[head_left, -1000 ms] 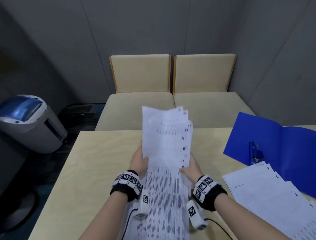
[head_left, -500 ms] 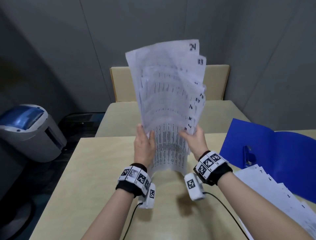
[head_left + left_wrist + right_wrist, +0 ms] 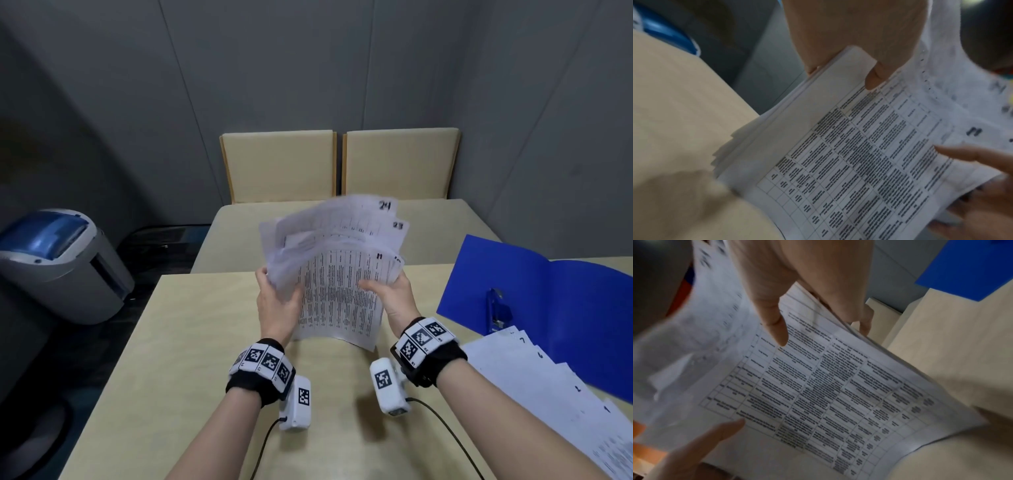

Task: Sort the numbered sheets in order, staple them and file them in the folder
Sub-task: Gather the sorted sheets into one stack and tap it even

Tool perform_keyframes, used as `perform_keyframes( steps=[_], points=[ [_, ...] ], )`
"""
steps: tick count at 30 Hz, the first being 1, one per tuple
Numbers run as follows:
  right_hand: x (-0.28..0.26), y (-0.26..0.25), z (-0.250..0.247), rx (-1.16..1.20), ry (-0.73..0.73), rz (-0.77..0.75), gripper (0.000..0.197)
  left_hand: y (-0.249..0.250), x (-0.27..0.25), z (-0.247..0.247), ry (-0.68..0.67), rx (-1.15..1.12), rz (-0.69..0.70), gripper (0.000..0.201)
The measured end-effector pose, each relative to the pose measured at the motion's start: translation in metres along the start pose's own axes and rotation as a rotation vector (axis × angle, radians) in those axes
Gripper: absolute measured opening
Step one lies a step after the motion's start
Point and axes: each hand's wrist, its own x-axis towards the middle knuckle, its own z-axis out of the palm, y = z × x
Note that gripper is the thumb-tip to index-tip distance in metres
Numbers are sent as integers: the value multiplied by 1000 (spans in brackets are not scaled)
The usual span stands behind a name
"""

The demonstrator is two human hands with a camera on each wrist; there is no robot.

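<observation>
Head view: holding a fanned stack of numbered sheets (image 3: 337, 274) in the air above the wooden table (image 3: 178, 342), left hand (image 3: 277, 305) gripping the left edge, thumb on the printed face, right hand (image 3: 390, 294) pinching the right edge the same way. Half a second ago standing tall and upright with 24 at the top; now tipping down and forward, lower over the table, upper pages curling and blurring. Probably gathering the fan to square it before stapling. Showing dense printed tables on the front page, handwritten 24 and 23 at the staggered top right corners, edges uneven in the left wrist view. Lying at the right on the table: a second spread of lower-numbered sheets (image 3: 548, 380), beside an open blue folder (image 3: 561, 294) carrying a blue stapler (image 3: 497, 310). Sorting apparently unfinished, stapling and filing not yet begun
</observation>
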Motion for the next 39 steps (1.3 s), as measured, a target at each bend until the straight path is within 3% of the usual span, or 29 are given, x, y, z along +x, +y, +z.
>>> perform_keyframes(
  steps=[3, 5, 10, 16, 18, 21, 26, 34, 37, 39],
  points=[
    [-2, -1, 5, -19, -2, -31, 69, -2, 2, 0, 6, -41, -43, 45],
    [-2, -1, 7, -13, 4, -42, 66, -3, 4, -1, 13, -63, -66, 46],
    [-4, -3, 8, 1, 36, -80, 35, -4, 9, -1, 57, -112, -88, 49],
    [-2, -1, 4, -27, 27, -128, 53, 1, 4, 1, 32, -98, -51, 48],
    [-3, 3, 4, -31, 19, -114, 49, -1, 4, 3, 5, -90, -91, 54],
    [-3, 4, 9, -104, 58, -162, 30, -1, 5, 8, 33, -59, -75, 45],
    [-1, -3, 8, -139, 90, -237, 37, 3, 2, 7, 43, -101, -67, 44],
    [-6, -6, -5, -689, 162, -692, 77, -1, 4, 6, 2, -132, -81, 44],
    [-7, -6, -13, -970, 139, -754, 86, -10, 2, 7, 18, -127, -74, 38],
    [-7, -3, -16, -1036, 125, -753, 80, -18, 1, 9, 11, -116, -85, 33]
  ],
)
